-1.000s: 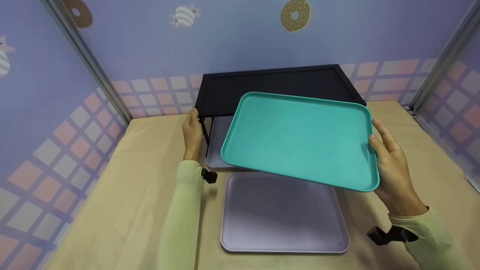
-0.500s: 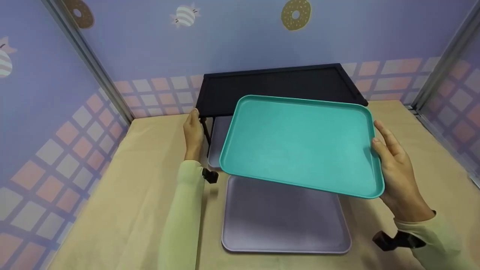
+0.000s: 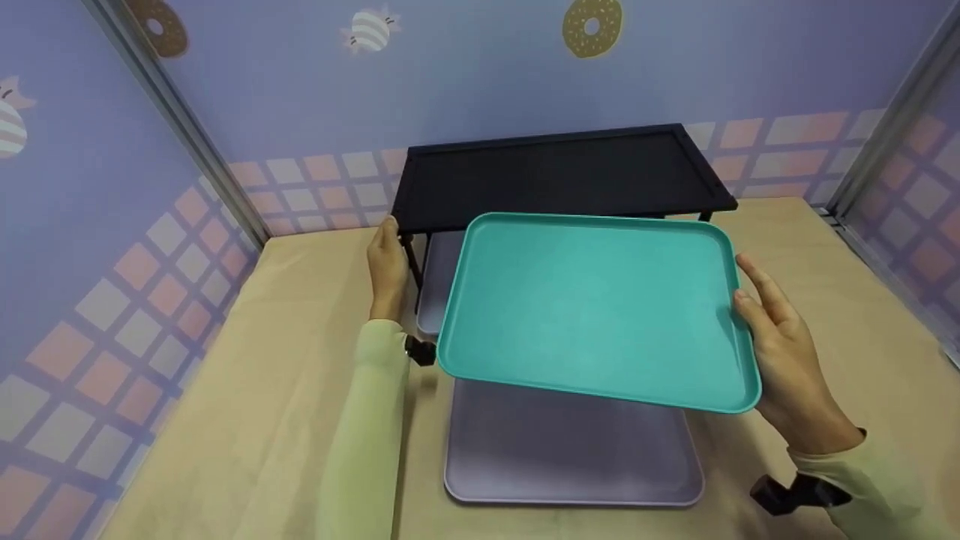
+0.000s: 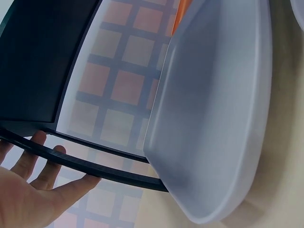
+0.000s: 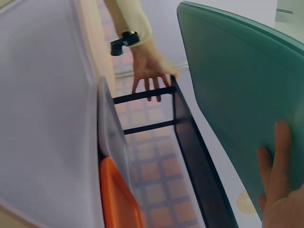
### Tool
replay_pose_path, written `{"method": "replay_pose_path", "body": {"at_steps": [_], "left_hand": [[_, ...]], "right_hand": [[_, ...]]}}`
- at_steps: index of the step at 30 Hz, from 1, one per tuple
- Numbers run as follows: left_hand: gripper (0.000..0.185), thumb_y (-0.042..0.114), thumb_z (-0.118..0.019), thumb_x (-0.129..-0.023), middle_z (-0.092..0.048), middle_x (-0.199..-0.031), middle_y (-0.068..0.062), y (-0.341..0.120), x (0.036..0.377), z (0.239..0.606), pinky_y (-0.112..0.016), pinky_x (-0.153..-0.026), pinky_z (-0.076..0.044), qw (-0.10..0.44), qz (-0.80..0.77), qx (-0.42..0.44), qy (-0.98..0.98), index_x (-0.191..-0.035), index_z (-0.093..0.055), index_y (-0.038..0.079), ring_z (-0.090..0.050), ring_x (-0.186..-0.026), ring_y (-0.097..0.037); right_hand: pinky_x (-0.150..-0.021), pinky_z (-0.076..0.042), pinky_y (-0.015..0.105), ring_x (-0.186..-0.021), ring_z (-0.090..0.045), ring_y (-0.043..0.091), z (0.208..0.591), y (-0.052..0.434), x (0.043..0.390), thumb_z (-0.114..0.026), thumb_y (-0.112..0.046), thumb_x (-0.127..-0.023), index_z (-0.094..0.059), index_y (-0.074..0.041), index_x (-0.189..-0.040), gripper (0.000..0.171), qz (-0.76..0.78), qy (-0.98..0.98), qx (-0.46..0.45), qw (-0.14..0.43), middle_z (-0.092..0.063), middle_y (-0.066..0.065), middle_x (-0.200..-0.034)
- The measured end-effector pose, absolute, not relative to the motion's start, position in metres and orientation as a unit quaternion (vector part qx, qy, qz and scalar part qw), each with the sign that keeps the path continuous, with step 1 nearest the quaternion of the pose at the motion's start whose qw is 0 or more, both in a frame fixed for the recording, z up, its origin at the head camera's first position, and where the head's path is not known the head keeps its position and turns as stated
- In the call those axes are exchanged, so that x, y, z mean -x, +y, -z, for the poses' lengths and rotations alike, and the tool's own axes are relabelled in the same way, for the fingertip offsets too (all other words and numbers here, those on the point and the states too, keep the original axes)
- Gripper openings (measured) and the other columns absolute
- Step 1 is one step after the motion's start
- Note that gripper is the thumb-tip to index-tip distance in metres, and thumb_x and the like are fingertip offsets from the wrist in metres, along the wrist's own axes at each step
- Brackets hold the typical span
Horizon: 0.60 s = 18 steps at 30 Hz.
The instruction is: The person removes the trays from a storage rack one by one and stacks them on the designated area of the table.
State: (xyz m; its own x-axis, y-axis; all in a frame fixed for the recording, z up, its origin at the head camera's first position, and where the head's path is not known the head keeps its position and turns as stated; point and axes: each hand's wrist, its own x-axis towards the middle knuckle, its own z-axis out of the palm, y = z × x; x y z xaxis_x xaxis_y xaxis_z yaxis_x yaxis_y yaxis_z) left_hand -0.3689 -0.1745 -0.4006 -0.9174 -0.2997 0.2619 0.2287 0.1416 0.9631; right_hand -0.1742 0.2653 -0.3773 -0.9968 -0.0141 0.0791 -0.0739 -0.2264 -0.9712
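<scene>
The right hand (image 3: 780, 352) grips the teal tray (image 3: 596, 307) by its right rim, in front of the black rack (image 3: 555, 176). It looks stiff, light, smooth; the rims suit gripping. The left hand (image 3: 386, 266), fingers straight, touches the rack's left bar.

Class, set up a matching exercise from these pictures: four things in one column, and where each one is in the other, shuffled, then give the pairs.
Things:
1. teal tray
2. grey tray
3. orange tray
4. left hand

Places:
A. under the black rack
B. on the rack's side bars
C. held up in the right hand
D. flat on the table, in front of the rack

Pairs: 1-C, 2-D, 3-A, 4-B
</scene>
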Motion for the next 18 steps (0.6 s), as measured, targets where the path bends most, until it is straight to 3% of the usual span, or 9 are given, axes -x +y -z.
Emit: {"method": "replay_pose_path", "body": {"at_steps": [5,12,18], "left_hand": [[0.056,0.037,-0.034,-0.112,-0.04,-0.162,-0.012,-0.174,0.367,0.4,-0.037,-0.122,-0.034,0.199,0.657,-0.018,-0.727,-0.157,-0.039,0.005,-0.038,-0.149,-0.027],[0.054,0.037,-0.035,-0.112,-0.044,-0.159,-0.011,-0.174,0.366,0.4,-0.037,-0.121,-0.037,0.203,0.662,-0.021,-0.722,-0.155,-0.043,0.006,-0.041,-0.148,-0.026],[0.055,0.037,-0.035,-0.112,-0.042,-0.161,-0.012,-0.173,0.362,0.395,-0.039,-0.122,-0.035,0.197,0.657,-0.023,-0.727,-0.156,-0.041,0.005,-0.04,-0.148,-0.028]], "right_hand": [[-0.094,-0.053,0.021,-0.15,-0.021,0.034,0.386,0.262,0.17,-0.047,-0.036,-0.109,-0.019,-0.038,-0.164,0.061,-0.766,-0.642,-0.035,0.01,0.008,0.002,-0.173],[-0.091,-0.057,0.027,-0.13,-0.048,0.014,0.396,0.259,0.161,-0.046,-0.038,-0.109,-0.02,-0.037,-0.164,0.061,-0.753,-0.656,-0.048,0.002,-0.003,0.018,-0.169],[-0.092,-0.057,0.027,-0.128,-0.051,0.011,0.402,0.256,0.156,-0.045,-0.038,-0.11,-0.019,-0.036,-0.164,0.061,-0.749,-0.66,-0.049,-0.001,-0.009,0.019,-0.167]]}}
